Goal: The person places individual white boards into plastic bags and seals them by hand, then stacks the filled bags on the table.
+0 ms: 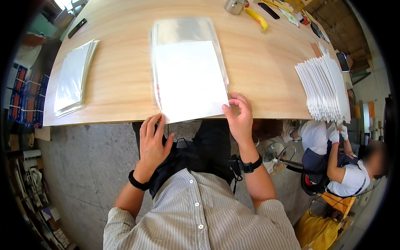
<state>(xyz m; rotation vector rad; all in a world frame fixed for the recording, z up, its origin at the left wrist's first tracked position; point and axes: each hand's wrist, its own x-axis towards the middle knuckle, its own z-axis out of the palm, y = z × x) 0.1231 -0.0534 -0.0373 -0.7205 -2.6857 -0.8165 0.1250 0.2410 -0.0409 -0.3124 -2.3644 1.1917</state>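
Note:
A white paper sheet or thin stack (189,79) lies on a pile of clear plastic sleeves (183,29) in front of me. Its lower end reaches past the table's near edge. My right hand (240,118) has thumb and curled fingers at the lower right corner of the paper, gripping it. My left hand (153,139) is by the lower left corner, fingertips at the edge of the sleeves and paper, thumb held apart. To the left lies a pile of white sheets in clear sleeves (75,79). A thick stack of white folded papers (321,87) fans out at the right.
The wooden table (118,62) carries a banana (257,19), a metal cup (235,6), a dark phone (268,10) and a black object (77,28). Another phone (343,61) lies at the right edge. A seated person (341,162) in white gloves is at the right.

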